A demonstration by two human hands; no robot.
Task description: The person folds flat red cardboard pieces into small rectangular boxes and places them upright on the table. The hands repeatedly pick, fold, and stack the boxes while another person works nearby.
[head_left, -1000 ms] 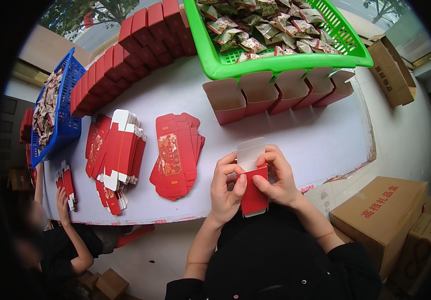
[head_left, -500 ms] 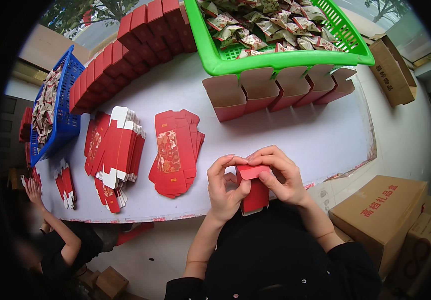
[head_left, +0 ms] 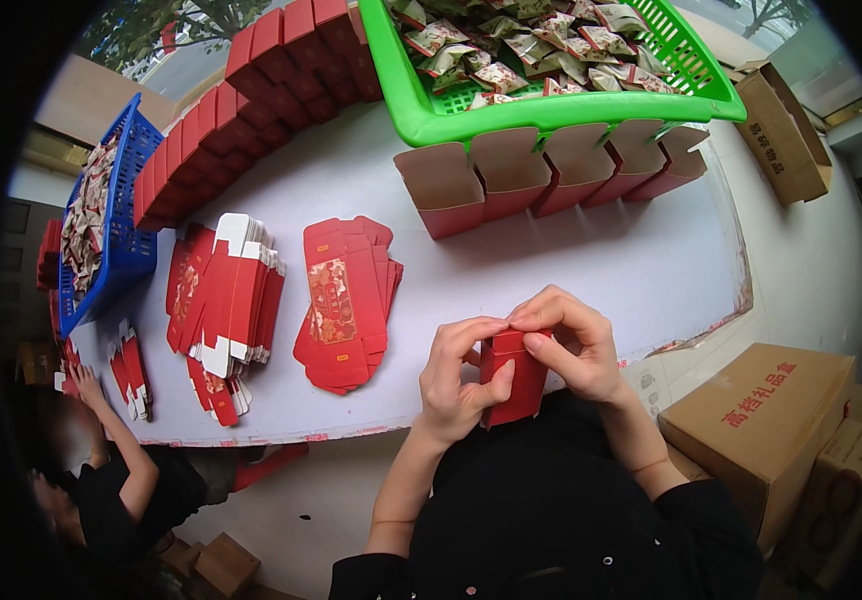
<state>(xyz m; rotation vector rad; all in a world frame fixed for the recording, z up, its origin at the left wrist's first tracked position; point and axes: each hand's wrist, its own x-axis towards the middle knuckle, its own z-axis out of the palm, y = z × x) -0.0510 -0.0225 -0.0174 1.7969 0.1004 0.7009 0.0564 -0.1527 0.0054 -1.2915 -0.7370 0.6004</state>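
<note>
Between my two hands, at the table's front edge, is a small red cardboard box (head_left: 517, 385). My left hand (head_left: 456, 378) grips its left side, thumb on the front face. My right hand (head_left: 576, 345) holds the upper right, with the thumb pressed near the top edge and the fingers over the top. The box's top flap lies folded down. Left of my hands sits a stack of flat red printed cartons (head_left: 346, 310). Farther off, a row of open red boxes (head_left: 511, 180) stands with lids raised.
A green basket (head_left: 551, 120) of small wrapped packets is behind the open boxes. At far left stand stacked red boxes (head_left: 186, 165), a blue basket (head_left: 136, 235) of packets and more flat cartons (head_left: 241, 300). A co-worker's hand (head_left: 89, 385) is at the left edge. Cardboard boxes (head_left: 751, 430) stand right.
The raised flap of the red box has gone down under my fingers, and the box now shows a closed top. The co-worker's hand has moved slightly right and down.
</note>
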